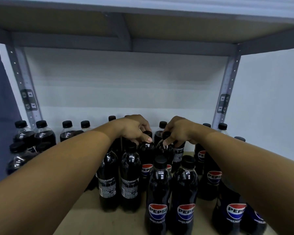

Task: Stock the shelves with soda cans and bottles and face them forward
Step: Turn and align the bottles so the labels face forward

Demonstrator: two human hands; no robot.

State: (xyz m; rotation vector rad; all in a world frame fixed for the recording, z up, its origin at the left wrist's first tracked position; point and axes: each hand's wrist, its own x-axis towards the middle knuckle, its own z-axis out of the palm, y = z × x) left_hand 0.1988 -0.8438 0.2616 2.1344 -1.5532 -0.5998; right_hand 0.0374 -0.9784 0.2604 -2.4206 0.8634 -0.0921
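While both arms reach deep into the bay: each hand is at the neck of a separate dark cola bottle in the middle of the shelf [109, 216].
Left hand [134, 128]: fingers curled down round the top of the left-held bottle [147, 150], thumb stretched along its shoulder; grip clamped on that bottle at the cap.
Right hand [177, 131]: thumb and fingers pinching the black cap of the right-held bottle [165, 150]; grip clamped on it just under the cap.
Held bottles: upright, side by side and just apart, in the second rank behind the front pair; the left one shows part of a Pepsi logo low on its body.
Front pair [171, 197]: two bottles standing at the near edge, touching, both logos facing forward.
Turned bottles [119, 180]: two bottles left of the front pair, under the left forearm, with the printed back labels toward the camera.
Right group [214, 177]: several bottles under and beside the right forearm, logos toward the front, partly hidden by the arm.
Back row [67, 131]: black-capped bottles lined along the rear of the shelf against the white wall [126, 85].
Left cluster [20, 153]: bottles crowded at the far left, blurred, labels not readable.
Frame: grey perforated uprights [24, 78] at both rear corners, the brown underside of the upper shelf [176, 26] overhead.
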